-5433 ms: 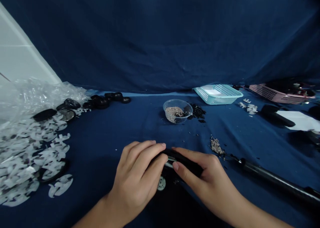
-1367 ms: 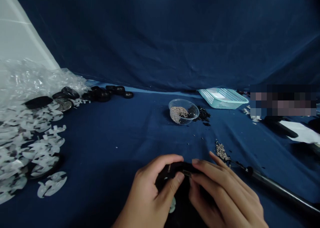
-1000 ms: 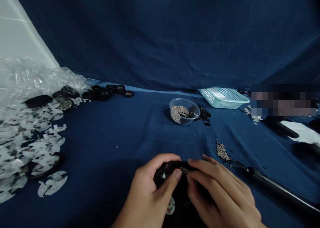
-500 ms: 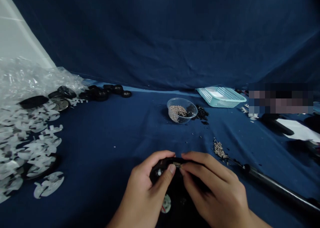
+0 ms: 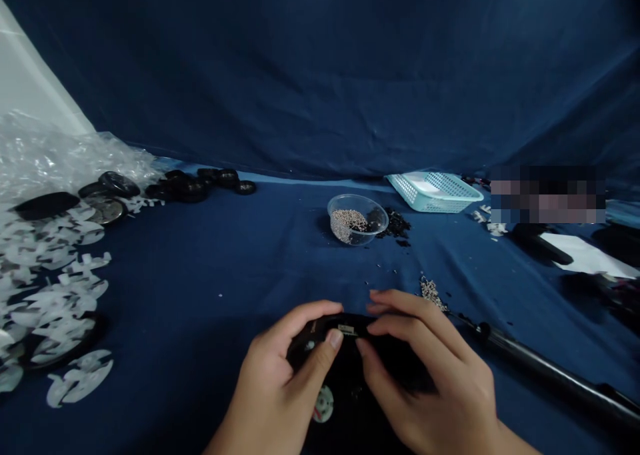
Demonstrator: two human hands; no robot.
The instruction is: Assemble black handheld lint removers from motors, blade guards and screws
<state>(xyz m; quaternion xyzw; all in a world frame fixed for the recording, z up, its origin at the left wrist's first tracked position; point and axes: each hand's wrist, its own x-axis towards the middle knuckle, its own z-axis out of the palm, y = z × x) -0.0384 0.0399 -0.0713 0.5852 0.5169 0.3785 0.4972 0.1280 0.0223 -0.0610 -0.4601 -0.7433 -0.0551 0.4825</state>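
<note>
My left hand (image 5: 287,368) holds a black housing (image 5: 325,323) at the bottom centre, its thumb on the near side and its fingers around the far edge. A small pale metallic piece (image 5: 347,330) sits at the housing's top edge, beside the left thumb tip. My right hand (image 5: 435,368) is at the housing's right side with thumb and fingers apart; the thumb tip is close to the small piece. Whether it touches the housing is unclear. Below the left thumb shows a round pale part (image 5: 324,404) with a bit of red.
Clear bowl (image 5: 357,220) of small screws, black bits beside it; turquoise basket (image 5: 443,194) behind. Loose screws (image 5: 433,294) and a black screwdriver (image 5: 555,368) lie right. White plastic parts (image 5: 65,302), black round parts (image 5: 185,185) and plastic bags (image 5: 65,152) are left. A blurred patch covers the far right.
The fingers of my right hand have opened and lifted from the housing's edge, uncovering more of the small piece. My left hand keeps its hold. The whole view has shifted slightly.
</note>
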